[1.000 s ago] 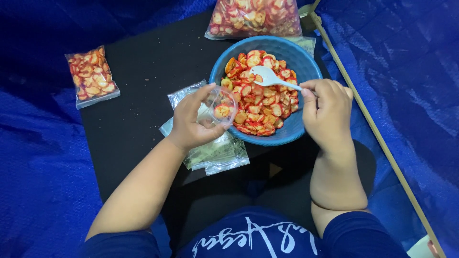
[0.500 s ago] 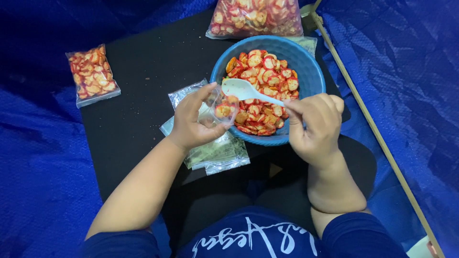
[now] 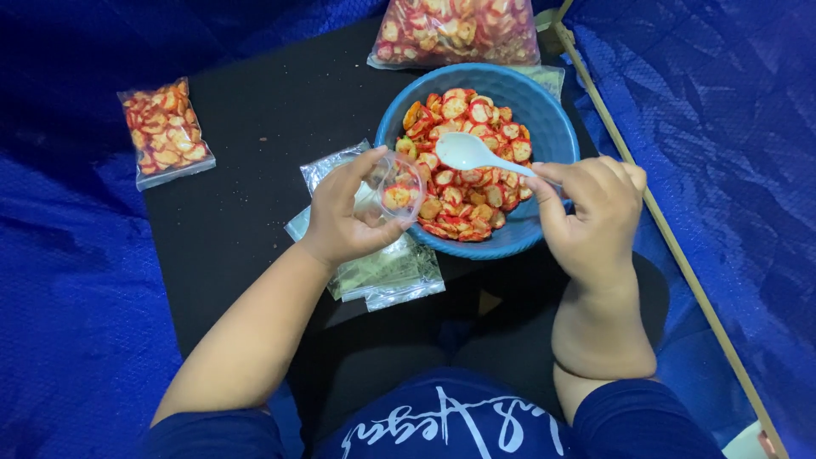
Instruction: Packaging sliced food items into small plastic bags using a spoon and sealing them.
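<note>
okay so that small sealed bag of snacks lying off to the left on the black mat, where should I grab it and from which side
Take the small sealed bag by a short sealed edge, coming from above. It lies flat on the black mat with bare mat all around, so a pinch on the flat seam likely spares the slices inside.

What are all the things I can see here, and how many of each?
Bowl: one, blue, top middle of the black mat, full of red and orange chips.
Spoon: one, white, over the chips.
Small clear bag: one, open, a few chips inside, at the bowl's edge.
Empty bags: a clear stack, count unclear, beside the bowl.
Sealed small bag of chips: one, left.
Large bag of chips: one, top.
Black mat: one, on blue tarp.
Left hand: holds the small clear bag.
Right hand: holds the spoon.
</note>
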